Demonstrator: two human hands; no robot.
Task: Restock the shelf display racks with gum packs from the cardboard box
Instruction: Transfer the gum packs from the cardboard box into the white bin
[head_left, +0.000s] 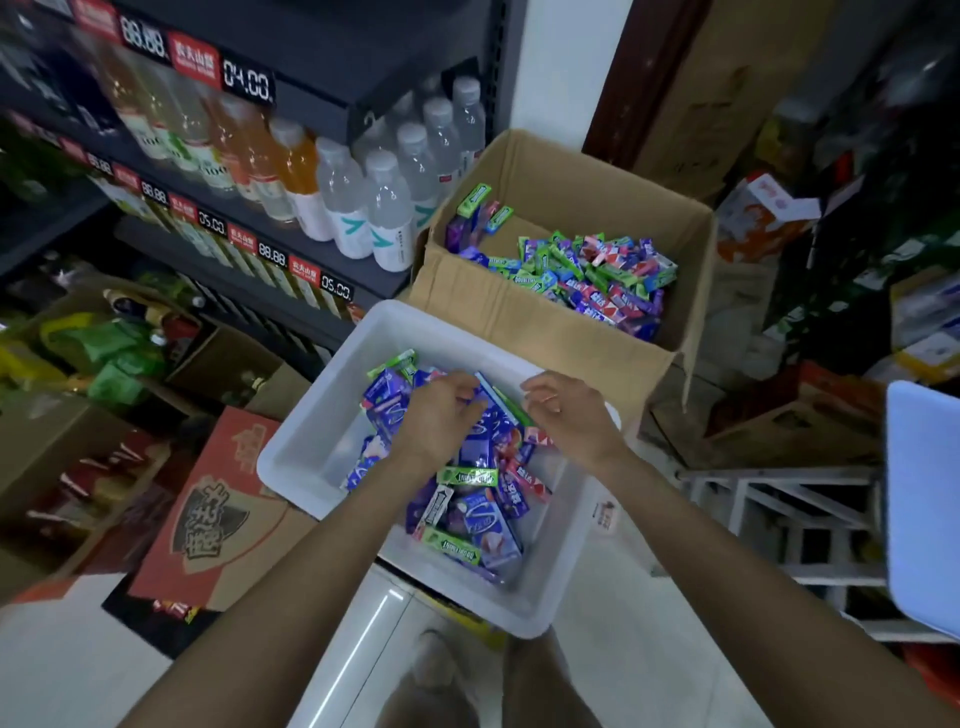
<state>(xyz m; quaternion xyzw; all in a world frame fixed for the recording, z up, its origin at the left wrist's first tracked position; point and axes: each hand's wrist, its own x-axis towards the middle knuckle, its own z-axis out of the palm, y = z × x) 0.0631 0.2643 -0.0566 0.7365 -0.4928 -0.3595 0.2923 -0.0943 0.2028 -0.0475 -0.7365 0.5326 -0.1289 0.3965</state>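
- Cardboard box (524, 306) sits at 1 o'clock from your hands, flaps open, touching the far edge of the white plastic bin (332, 441); its floor is partly covered by loose gum packs (597, 275) in green, blue, purple and pink, heaped toward the right side, a few propped against the left wall
- White plastic bin lies directly under your hands; it holds a second pile of gum packs in the bin (467, 499), mostly purple-blue with several green sticks, gathered at the right half, left half bare
- Your left hand (441, 410) is over the pile, fingers curled down onto the packs at the bin's 12 o'clock end; whether it actually grips one, you cannot tell
- Your right hand (563, 410) is just beside it at 3 o'clock, fingers loosely bent, tips touching the edge of a blue-green pack (498, 397); hands are apart
- Shelf (249, 260) at 10 o'clock carries bottled drinks (384, 208) above price tags
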